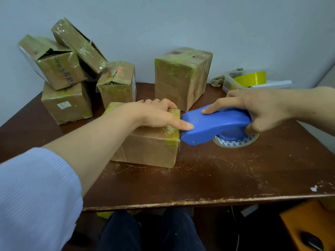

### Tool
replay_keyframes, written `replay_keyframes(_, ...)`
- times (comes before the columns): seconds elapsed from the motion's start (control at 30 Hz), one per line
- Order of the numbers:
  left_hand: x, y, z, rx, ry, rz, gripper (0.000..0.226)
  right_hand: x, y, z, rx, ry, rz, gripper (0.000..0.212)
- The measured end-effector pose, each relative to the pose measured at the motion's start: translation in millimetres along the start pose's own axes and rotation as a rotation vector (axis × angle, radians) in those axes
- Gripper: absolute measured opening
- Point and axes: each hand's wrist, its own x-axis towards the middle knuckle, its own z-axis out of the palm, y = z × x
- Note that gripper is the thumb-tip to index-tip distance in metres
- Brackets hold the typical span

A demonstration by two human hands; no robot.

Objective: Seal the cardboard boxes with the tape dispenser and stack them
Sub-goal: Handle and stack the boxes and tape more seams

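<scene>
Table: A dark brown table (217, 178) with many scratches stands against a pale wall (181, 19).
Right hand: The right hand (262, 107) grips the blue tape dispenser (213, 124) at its back end. Most fingers curl round the handle. One finger lies straight along the top.
Tape dispenser: Its nose points left and touches the top right edge of the near box (145, 147). The tape roll (235, 142) sits under it, low over the table.
Left hand: The left hand (155, 113) lies on top of the near box and holds it. Its fingers bend over the far edge. One finger reaches out straight and touches the dispenser's nose.
Near box: It lies flat on the table, just left of the dispenser. Yellowish tape covers its right end.
Big box: A big box (181, 82) stands just behind the hands.
Small box: A small box (117, 84) stands left of the big box.
Pile: More boxes sit in a messy pile (67, 69) at the back left.
Tub: A clear tub (230, 84) at the back right holds a yellow roll (252, 78).
Sleeve: A light blue sleeve (36, 196) covers the upper left arm.
</scene>
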Motion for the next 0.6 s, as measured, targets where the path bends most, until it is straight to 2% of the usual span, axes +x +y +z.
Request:
replay_keyframes(0.03, 2.8, 1.2, 0.6, 0.004, 0.017, -0.023, 0.088, 0.6, -4.6, -1.0, -0.041, -0.017, 0.019, 0.088)
replay_keyframes(0.13, 9.4, 17.0, 19.7, 0.171, 0.21, -0.012, 0.081, 15.0, -33.1, 11.1, -0.402, -0.125, -0.026, 0.071)
replay_keyframes(0.17, 12.1, 21.2, 22.8, 0.219, 0.242, 0.005, 0.083, 21.3, -40.9, 19.9, -0.416, -0.159, -0.043, 0.07)
replay_keyframes(0.23, 17.4, 17.6, 20.8, 0.188, 0.203, 0.005, 0.088, 28.5, -46.1, 21.1, -0.325, -0.17, -0.018, 0.074)
replay_keyframes(0.33, 19.3, 3.5, 17.2, 0.037, 0.174, -0.037, 0.078, 24.3, -22.6, -13.2, -0.253, -0.064, 0.131, 0.07)
replay_keyframes(0.4, 23.4, 2.0, 19.0, 0.062, 0.189, -0.032, 0.07, 21.0, -5.7, -18.8, -0.282, 0.039, 0.267, 0.068)
replay_keyframes(0.5, 23.1, 6.4, 21.9, 0.12, 0.212, -0.034, 0.066, 31.6, 11.0, 15.0, -0.362, 0.198, 0.45, 0.07)
replay_keyframes(0.6, 19.2, 10.7, 24.0, 0.147, 0.264, -0.063, 0.07, 45.7, 17.1, 61.7, -0.466, 0.245, 0.569, 0.073)
